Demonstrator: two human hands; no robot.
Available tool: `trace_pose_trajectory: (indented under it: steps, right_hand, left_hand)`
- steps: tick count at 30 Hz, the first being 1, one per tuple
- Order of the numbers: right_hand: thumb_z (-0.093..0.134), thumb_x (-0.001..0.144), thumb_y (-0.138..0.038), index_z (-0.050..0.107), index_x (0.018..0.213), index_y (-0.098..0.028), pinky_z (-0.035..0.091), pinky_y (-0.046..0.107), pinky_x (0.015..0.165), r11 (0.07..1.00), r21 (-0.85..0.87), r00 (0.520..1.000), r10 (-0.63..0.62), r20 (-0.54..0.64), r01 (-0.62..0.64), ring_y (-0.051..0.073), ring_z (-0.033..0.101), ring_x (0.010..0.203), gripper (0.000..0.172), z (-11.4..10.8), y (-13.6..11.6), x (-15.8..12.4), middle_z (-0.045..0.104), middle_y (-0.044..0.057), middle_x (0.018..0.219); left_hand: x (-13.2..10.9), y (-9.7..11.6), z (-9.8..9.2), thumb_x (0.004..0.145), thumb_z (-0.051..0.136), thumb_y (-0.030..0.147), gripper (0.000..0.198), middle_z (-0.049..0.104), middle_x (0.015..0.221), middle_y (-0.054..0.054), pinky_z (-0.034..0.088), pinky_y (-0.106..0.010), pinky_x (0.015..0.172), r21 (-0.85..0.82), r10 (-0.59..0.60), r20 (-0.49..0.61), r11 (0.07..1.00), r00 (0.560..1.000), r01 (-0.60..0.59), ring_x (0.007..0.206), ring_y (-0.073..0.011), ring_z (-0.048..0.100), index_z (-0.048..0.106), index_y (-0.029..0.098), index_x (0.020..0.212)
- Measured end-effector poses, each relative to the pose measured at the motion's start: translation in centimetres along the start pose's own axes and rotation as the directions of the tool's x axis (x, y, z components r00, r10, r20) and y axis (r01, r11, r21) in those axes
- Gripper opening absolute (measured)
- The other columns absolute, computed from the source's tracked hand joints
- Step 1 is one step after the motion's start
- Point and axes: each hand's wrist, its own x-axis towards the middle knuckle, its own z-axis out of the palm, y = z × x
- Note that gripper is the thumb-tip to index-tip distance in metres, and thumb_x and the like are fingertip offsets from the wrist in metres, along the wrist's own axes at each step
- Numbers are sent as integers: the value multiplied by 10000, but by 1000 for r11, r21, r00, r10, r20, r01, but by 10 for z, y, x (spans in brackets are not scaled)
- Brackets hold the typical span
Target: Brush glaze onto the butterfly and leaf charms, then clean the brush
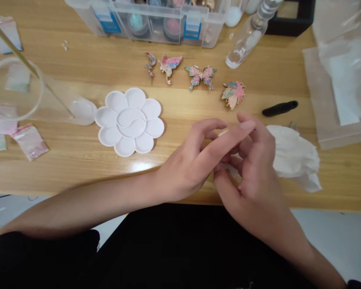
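My left hand (186,160) and my right hand (249,176) meet above the wooden table (114,180), their fingers crossing. A small white piece (233,170) shows between my right thumb and fingers, mostly hidden. My left fingers lie over it and spread apart. To the right of my right hand is a crumpled white tissue (295,156). Beyond my hands stand a butterfly charm (200,77) and a multicoloured wing-shaped charm (233,94). To their left is a white flower-shaped palette (129,122).
Two more enamel charms (165,66) lie at the far side. Behind them are a clear compartment box of pigment pots (150,22) and a clear bottle (246,40). A black tube (279,108) lies right. At left are a clear cup (39,94) with a wooden stick, and small plastic bags (30,141).
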Motion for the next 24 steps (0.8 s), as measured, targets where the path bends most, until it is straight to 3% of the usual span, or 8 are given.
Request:
trace_pose_trajectory:
  steps: [5, 11, 14, 19, 24]
  right_hand:
    - [510, 853, -104, 223, 1452, -389, 613, 425, 819, 999, 37, 999, 29, -20, -29, 203, 589, 971, 723, -3, -3, -1, 490, 51, 1115]
    - [543, 831, -93, 248, 1440, -332, 625, 408, 811, 1000, -21, 1000, -11, 0, 11, 259, 587, 1155, 717, 0, -2, 0, 519, 87, 1166]
    - [531, 834, -98, 241, 1452, -343, 628, 420, 814, 999, -32, 1000, 8, -3, -9, 249, 611, 1109, 726, 0, -1, 0, 499, 92, 1261]
    - [557, 828, -101, 217, 1474, -381, 607, 448, 843, 998, 36, 998, 59, 6, -60, 215, 608, 944, 782, -3, -1, -2, 529, 60, 1114]
    - [547, 832, -117, 270, 1447, -369, 603, 439, 777, 997, 68, 997, 39, -63, -35, 208, 581, 891, 720, -3, -2, -2, 497, 44, 995]
  left_hand:
    - [1, 1, -1, 931, 483, 91, 716, 419, 1283, -97, 599, -263, 852, 9, 10, 8, 1000, 1000, -10, 1126, -152, 532, 176, 261, 1555]
    - [-1, -1, 1, 952, 405, 119, 690, 412, 1285, -68, 612, -281, 833, -25, -9, 1, 1000, 1000, 9, 1126, -162, 547, 151, 327, 1559]
    - [-1, -2, 1, 956, 407, 125, 687, 402, 1288, -63, 614, -286, 837, -37, -10, 8, 999, 1000, 10, 1127, -158, 538, 150, 327, 1561]
    - [0, 0, 0, 948, 482, 116, 689, 422, 1290, -82, 617, -277, 848, -54, -13, 3, 998, 1000, 13, 1134, -151, 542, 196, 290, 1549]
    - [-1, 2, 0, 970, 476, 178, 614, 434, 1311, -91, 623, -240, 760, -58, -37, 1, 998, 999, 37, 1118, -156, 584, 236, 301, 1521]
